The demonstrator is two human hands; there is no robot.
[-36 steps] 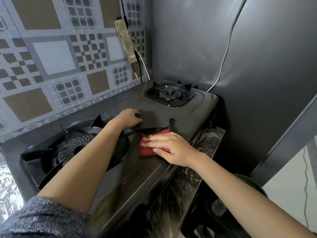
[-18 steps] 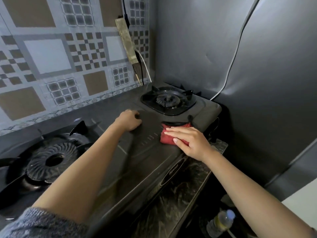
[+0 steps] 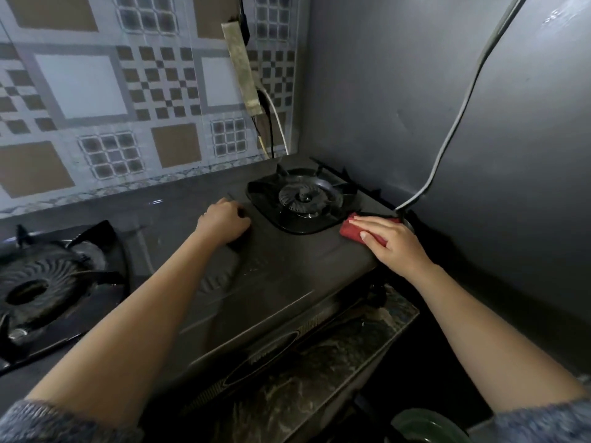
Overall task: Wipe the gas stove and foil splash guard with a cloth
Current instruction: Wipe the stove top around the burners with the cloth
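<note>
Wiping the dark glass-topped gas stove (image 3: 281,282), far right corner.
Head view: right hand (image 3: 388,243), fingers flat, presses the folded red cloth (image 3: 348,230) beside the right burner (image 3: 302,198); left hand (image 3: 224,220) curled, bracing. Grey foil splash guard (image 3: 383,91) seemingly untouched.

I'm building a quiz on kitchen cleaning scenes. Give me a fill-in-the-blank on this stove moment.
1. The folded cloth under the right hand is ____ in colour.
2. The right hand presses the cloth flat on the black gas stove near its ____ corner.
3. The left hand rests on the stove top, holding ____.

Missing words: red; right; nothing
</note>
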